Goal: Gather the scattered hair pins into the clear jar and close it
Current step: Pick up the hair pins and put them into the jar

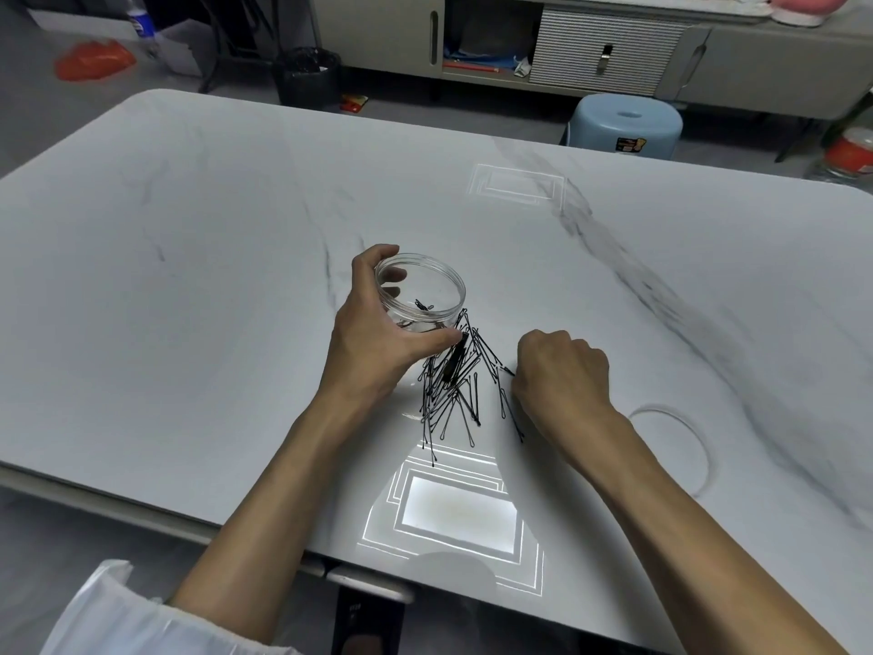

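clear jar: round, see-through plastic, wide open mouth, no lid on it. stands on the white marble-look bench near the middle, seemingly tilted a little toward the camera. a few black pins lie inside on the bottom; exact number cannot be told, they overlap.

hair pins: thin black bobby pins, straight with a small loop at one end. one dense heap on the bench just in front of the jar, touching its base and fanning out toward the near edge. too tangled to count; clearly dozens. a few strays lie beside the right hand. one thicker, dark, bar-shaped piece sits on top of the heap; what it is cannot be told.

left hand: wrapped around the jar's left side, fingers curled behind the far wall and showing through the plastic, thumb pressed on the near wall by the heap. firm hold.

right hand: knuckles up, fingers curled under in a loose fist at the right edge of the heap, resting on the bench. a pin tip shows at its left edge; whether the fingers pinch pins cannot be told, they are hidden under the hand.

clear ring or lid: one faint see-through circle lying flat on the bench, right of the right forearm, apart from the jar.

counts: one jar, one heap, one ring, two hands.
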The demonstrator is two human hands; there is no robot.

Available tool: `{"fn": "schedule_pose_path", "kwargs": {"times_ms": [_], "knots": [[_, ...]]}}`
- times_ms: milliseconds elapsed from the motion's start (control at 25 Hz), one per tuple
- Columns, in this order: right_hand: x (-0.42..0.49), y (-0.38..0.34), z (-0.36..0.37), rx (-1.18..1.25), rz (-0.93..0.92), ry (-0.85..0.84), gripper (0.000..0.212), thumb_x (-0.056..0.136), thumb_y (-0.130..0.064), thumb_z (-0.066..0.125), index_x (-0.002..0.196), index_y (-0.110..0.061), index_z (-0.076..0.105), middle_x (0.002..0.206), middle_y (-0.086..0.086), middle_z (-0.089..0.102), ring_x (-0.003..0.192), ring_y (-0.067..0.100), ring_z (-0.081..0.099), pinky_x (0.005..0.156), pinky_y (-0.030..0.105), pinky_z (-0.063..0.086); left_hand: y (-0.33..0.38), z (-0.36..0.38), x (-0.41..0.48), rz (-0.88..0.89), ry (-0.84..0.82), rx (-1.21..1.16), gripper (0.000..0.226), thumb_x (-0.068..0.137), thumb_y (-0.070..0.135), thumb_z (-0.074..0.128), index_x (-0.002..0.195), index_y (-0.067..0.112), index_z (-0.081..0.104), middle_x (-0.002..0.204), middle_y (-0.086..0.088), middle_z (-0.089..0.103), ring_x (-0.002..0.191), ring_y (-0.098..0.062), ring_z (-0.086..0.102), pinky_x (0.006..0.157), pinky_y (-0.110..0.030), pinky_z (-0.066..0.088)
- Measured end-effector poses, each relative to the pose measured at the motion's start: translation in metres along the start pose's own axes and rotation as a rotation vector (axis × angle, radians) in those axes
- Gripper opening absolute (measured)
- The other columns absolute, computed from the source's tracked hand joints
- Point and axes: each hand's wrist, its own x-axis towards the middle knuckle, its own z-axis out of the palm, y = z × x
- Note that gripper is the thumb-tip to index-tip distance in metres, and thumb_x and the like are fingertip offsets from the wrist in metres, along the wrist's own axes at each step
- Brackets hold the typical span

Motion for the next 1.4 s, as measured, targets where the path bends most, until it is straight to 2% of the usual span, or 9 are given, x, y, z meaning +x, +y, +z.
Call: {"fn": "schedule_pose_path", "kwargs": {"times_ms": [160,280,400,560,680,760,920,1160,1400], "knots": [[0.0,0.006,-0.003,-0.061,-0.024,-0.029,0.031,0.082,0.001,0.053,0.062,-0.01,0.033,0.062,0.002,0.037,0.059,0.027,0.042,0.05,0.027,0.021,-0.001,0.001,-0.001,0.012,-0.024,0.017,0.096,0.049,0.045,0.088,0.129,0.046,0.035,0.122,0.016,0.057,0.113,0.004,0.054,0.081,-0.006,0.04],[0.011,0.021,-0.013,0.288,0.015,0.16,0.01,0.092,-0.008,0.046,0.09,-0.005,0.055,0.084,0.014,0.062,0.083,0.039,0.058,0.063,0.034,0.037,-0.002,0.002,-0.001,0.029,-0.064,0.033,0.098,0.049,0.044,0.089,0.131,0.044,0.035,0.122,0.017,0.056,0.114,0.003,0.053,0.084,-0.01,0.041],[0.016,0.023,-0.038,0.767,-0.101,0.431,0.011,0.092,-0.012,0.054,0.088,-0.015,0.064,0.073,-0.003,0.067,0.069,0.016,0.062,0.066,0.029,0.048,0.0,0.005,-0.003,0.051,-0.126,0.062,0.1,0.046,0.046,0.088,0.13,0.046,0.035,0.12,0.02,0.056,0.114,0.002,0.053,0.087,-0.016,0.043],[0.007,-0.002,-0.047,0.803,-0.372,0.349,0.006,0.085,-0.016,0.07,0.087,-0.021,0.074,0.069,-0.015,0.067,0.064,-0.002,0.059,0.062,0.008,0.042,0.003,0.009,-0.005,0.061,-0.189,0.056,0.101,0.043,0.048,0.088,0.129,0.047,0.036,0.121,0.02,0.057,0.112,0.003,0.054,0.09,-0.02,0.046],[0.009,0.003,-0.045,0.957,-0.276,0.35,0.006,0.084,-0.015,0.071,0.085,-0.019,0.075,0.065,-0.016,0.067,0.059,-0.002,0.063,0.06,0.008,0.044,0.003,0.007,-0.005,0.06,-0.157,0.057,0.101,0.044,0.046,0.089,0.129,0.045,0.036,0.12,0.018,0.057,0.113,0.001,0.055,0.089,-0.017,0.045],[0.013,0.014,-0.04,0.844,-0.091,0.282,0.01,0.081,-0.026,0.072,0.074,-0.019,0.073,0.06,-0.009,0.068,0.057,0.005,0.065,0.057,0.021,0.048,0.001,0.004,-0.003,0.041,-0.095,0.043,0.1,0.048,0.038,0.093,0.13,0.043,0.037,0.12,0.016,0.057,0.113,0.0,0.055,0.086,-0.011,0.042],[0.003,0.006,-0.013,0.227,0.075,-0.056,0.042,0.07,-0.051,0.077,0.078,-0.013,0.062,0.082,0.01,0.063,0.081,0.032,0.062,0.064,0.03,0.041,0.0,0.0,0.0,0.005,-0.017,0.003,0.096,0.049,0.039,0.091,0.128,0.044,0.036,0.121,0.014,0.057,0.112,0.002,0.054,0.078,-0.002,0.038],[-0.005,-0.005,-0.001,0.002,-0.017,-0.053,0.034,0.083,-0.006,0.057,0.065,-0.012,0.029,0.07,0.003,0.042,0.074,0.031,0.047,0.058,0.029,0.026,0.0,0.001,-0.001,-0.002,-0.021,0.014,0.096,0.05,0.04,0.089,0.129,0.044,0.035,0.122,0.013,0.057,0.112,0.001,0.054,0.079,-0.005,0.039],[-0.011,-0.002,0.001,-0.11,-0.104,-0.062,0.037,0.082,-0.001,0.053,0.061,-0.012,0.024,0.062,0.001,0.029,0.068,0.027,0.039,0.047,0.026,0.012,-0.001,0.002,0.0,0.011,-0.035,0.03,0.097,0.052,0.036,0.092,0.131,0.042,0.036,0.122,0.012,0.057,0.111,0.002,0.055,0.077,-0.002,0.038]]}}
